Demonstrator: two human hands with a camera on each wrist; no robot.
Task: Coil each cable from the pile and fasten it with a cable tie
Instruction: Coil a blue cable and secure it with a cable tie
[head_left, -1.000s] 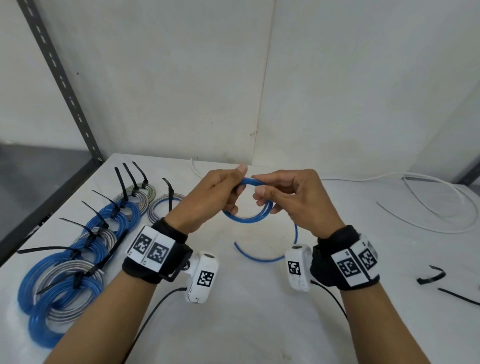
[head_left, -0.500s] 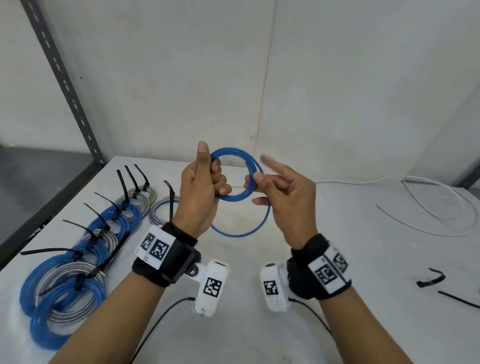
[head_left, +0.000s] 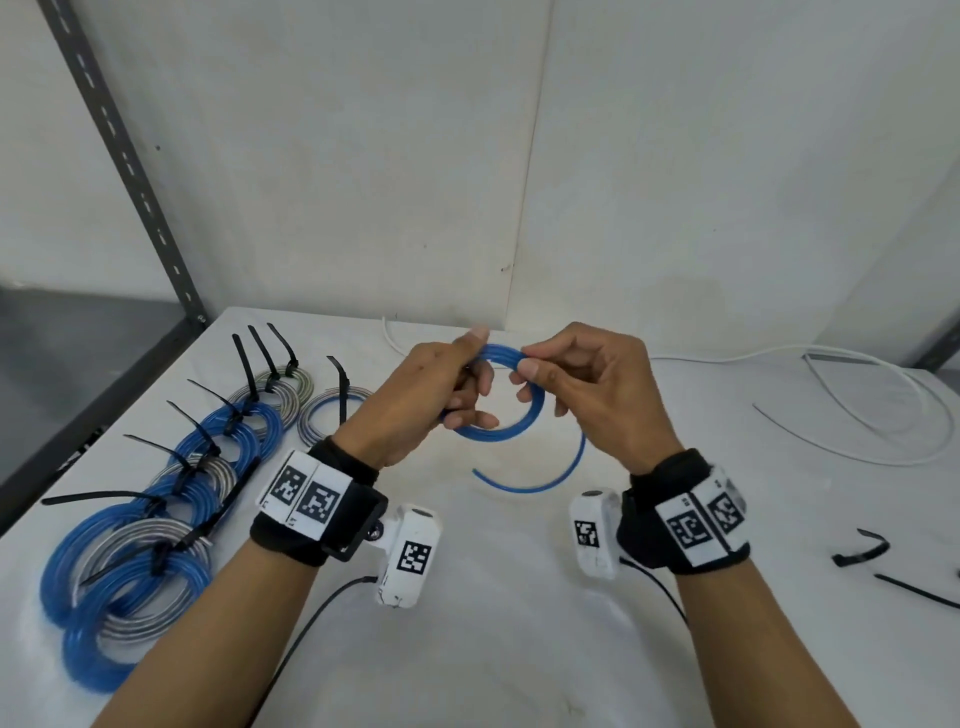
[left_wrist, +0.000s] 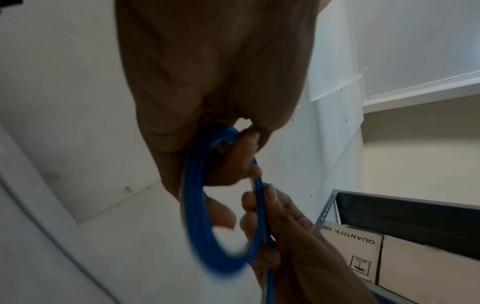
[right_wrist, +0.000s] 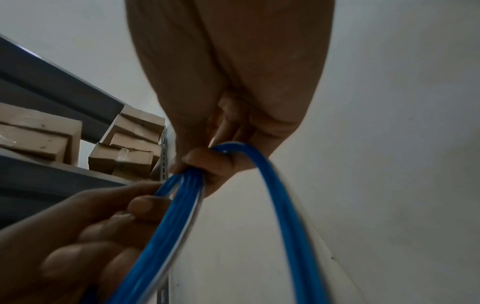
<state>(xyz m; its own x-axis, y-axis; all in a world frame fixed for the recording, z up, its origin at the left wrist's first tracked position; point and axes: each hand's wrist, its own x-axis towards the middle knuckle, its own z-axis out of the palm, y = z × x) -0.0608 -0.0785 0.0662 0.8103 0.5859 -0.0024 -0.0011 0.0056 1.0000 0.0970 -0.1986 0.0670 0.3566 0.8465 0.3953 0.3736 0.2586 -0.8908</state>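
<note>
Glossy blue cable (head_left: 511, 423) in several tight loops (tail dangling), pinched by left hand (head_left: 434, 392) and right hand (head_left: 597, 387) fingers

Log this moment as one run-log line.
step: coiling | left hand: grips blue cable coil | right hand: pinches coil top | tail: loose, uncoiled | tie: not yet on

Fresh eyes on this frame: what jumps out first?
Both hands, left hand and right hand, raised mid-frame, pinching a small blue cable coil with a loose tail curving below. Next, the row of tied blue and grey coils along the table's left edge, black tie ends sticking out.
</note>
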